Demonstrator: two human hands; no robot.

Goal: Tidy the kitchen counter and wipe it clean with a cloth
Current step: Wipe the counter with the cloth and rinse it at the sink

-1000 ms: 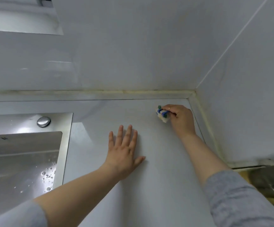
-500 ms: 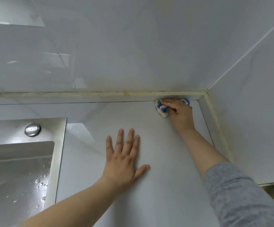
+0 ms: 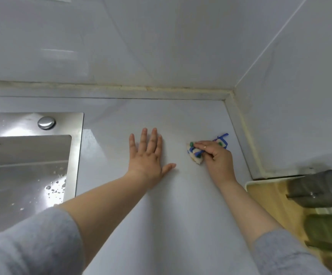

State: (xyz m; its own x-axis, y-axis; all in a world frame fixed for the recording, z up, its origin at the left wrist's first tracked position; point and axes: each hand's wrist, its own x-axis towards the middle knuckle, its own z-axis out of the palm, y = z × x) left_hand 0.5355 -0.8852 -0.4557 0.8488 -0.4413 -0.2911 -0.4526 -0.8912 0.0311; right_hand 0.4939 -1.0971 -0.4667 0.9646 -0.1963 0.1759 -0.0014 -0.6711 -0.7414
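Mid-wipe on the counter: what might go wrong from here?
1. The right hand grips the cloth bunched small, so strokes may leave strips of counter unwiped.
2. The bottle stands near the right forearm; a pull back might knock it.
3. The left hand lies flat on the counter, so that patch may get skipped.

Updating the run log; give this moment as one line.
left hand flat on counter | right hand grips cloth on counter | sink at left
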